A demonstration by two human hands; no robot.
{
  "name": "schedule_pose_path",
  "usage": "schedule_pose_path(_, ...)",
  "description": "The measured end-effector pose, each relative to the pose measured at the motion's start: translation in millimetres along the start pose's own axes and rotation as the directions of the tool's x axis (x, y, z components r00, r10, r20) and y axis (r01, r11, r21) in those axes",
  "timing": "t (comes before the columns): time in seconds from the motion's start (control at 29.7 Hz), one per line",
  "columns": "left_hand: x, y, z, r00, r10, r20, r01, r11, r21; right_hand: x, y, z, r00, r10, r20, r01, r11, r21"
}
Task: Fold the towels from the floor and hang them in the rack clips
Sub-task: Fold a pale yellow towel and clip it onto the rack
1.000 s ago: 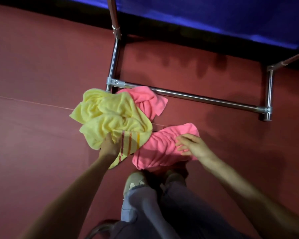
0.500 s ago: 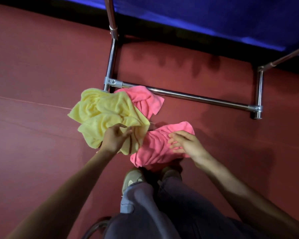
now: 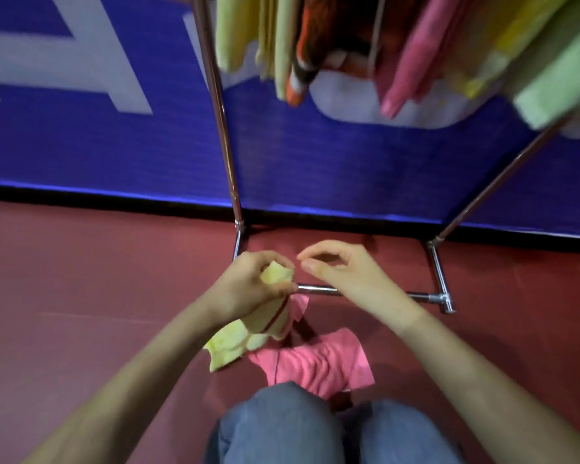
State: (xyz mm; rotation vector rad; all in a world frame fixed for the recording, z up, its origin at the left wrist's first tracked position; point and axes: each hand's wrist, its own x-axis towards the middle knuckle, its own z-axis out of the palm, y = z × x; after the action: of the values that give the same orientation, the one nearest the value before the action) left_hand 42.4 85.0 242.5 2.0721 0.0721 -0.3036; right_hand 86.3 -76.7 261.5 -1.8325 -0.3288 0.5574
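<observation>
My left hand (image 3: 248, 286) grips a corner of the yellow towel (image 3: 245, 336), which hangs bunched below it above the floor. My right hand (image 3: 342, 272) hovers just right of that corner with thumb and fingers curled apart, holding nothing. A pink towel (image 3: 318, 360) lies crumpled on the red floor in front of my knees. A second pink towel (image 3: 300, 304) peeks out behind the yellow one. The metal rack (image 3: 369, 292) stands ahead, its base bar on the floor. Several folded towels (image 3: 409, 51) hang from its top.
A blue banner (image 3: 315, 162) with white letters covers the wall behind the rack. The rack's left post (image 3: 220, 105) and right slanted post (image 3: 503, 175) rise from the floor. My knees in blue trousers (image 3: 282, 426) fill the bottom centre. Red floor (image 3: 81, 296) stretches left.
My left hand has lifted the yellow towel off the pile by one corner. My right hand left the pink towel and rose beside it. The view tilted up, showing the hanging towels.
</observation>
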Motion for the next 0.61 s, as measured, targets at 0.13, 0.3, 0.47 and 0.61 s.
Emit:
schedule_pose_path(0.13, -26, 55, -21, 0.996, 0.083, -0.009, -0.082, 0.993, 0.081, -27, -47, -9, 0.994, -0.106, 0.002, 0.105, 0.990, -0.089)
schedule_pose_path(0.3, -69, 118, -29, 0.986, 0.154, 0.068, -0.161, 0.982, 0.102, -75, -93, -21, 0.984, -0.177, -0.009, 0.175, 0.980, -0.096)
schedule_pose_path(0.47, -102, 161, -30, 0.976, 0.192, 0.101, -0.204, 0.971, 0.123, -105, -114, -24, 0.979, -0.201, -0.028, 0.198, 0.975, -0.098)
schedule_pose_path(0.61, -131, 187, -31, 0.971, 0.231, 0.059, -0.238, 0.961, 0.144, -135, -135, -27, 0.950, -0.294, -0.109, 0.282, 0.953, -0.112)
